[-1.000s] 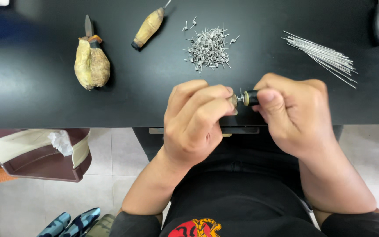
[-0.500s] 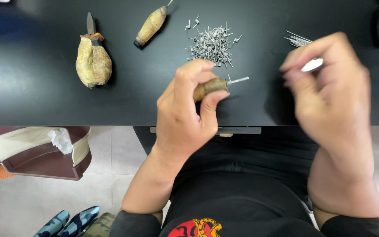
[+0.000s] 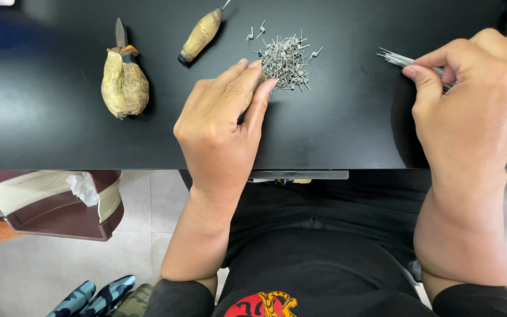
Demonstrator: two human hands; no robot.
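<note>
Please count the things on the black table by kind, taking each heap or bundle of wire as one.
Tools with yellowish wrapped handles: 2
Heap of small bent wire pieces: 1
Bundle of straight wires: 1
Total: 4

We see our left hand (image 3: 221, 132) reaching forward from a bare forearm that rises straight up the middle of the view, palm down, its fingers (image 3: 247, 79) stretched long and pressed close together, the thumb tucked underneath out of sight. Our right hand (image 3: 473, 100) sits well apart at the far right, knuckles up and wrist bent slightly inward, the thumb (image 3: 426, 85) pinched against the curled forefinger in a tight grip. Both forearms are bare, with dark sleeves showing only at the elbows.
</note>
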